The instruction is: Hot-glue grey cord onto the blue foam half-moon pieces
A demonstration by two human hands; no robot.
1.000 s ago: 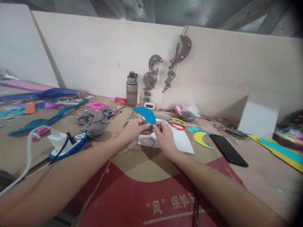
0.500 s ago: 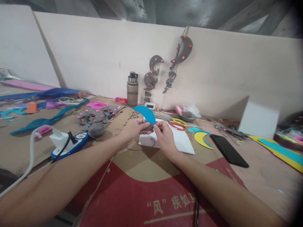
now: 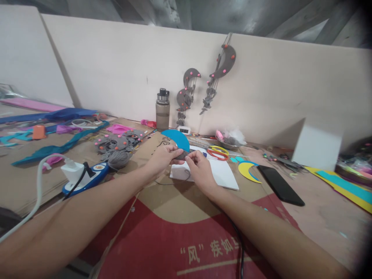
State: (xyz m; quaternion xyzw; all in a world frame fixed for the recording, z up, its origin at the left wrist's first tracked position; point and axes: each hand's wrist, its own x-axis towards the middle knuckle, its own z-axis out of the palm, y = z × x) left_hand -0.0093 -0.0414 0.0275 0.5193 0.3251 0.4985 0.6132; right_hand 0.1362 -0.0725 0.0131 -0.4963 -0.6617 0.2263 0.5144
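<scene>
The cardboard-covered table (image 3: pixel 180 209) is strewn with craft scraps, a white sheet (image 3: pixel 223 174) lying just under the hands and a black phone (image 3: pixel 280 184) to its right; the left hand (image 3: pixel 162 158) and right hand (image 3: pixel 199 167) meet above that sheet. Both are pinched on a blue crescent (image 3: pixel 177 138) held upright, a grey bit (image 3: pixel 182 155) caught between their fingertips at its lower end.

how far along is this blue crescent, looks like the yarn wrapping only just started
Done: the blue crescent is cut out, and finished grey moon hangings already lean on the back board. In hand: the left hand and right hand pinch its lower tip, where a little grey yarn shows. Left: nearly all of the crescent is bare blue, and the grey yarn ball looks full.
</scene>
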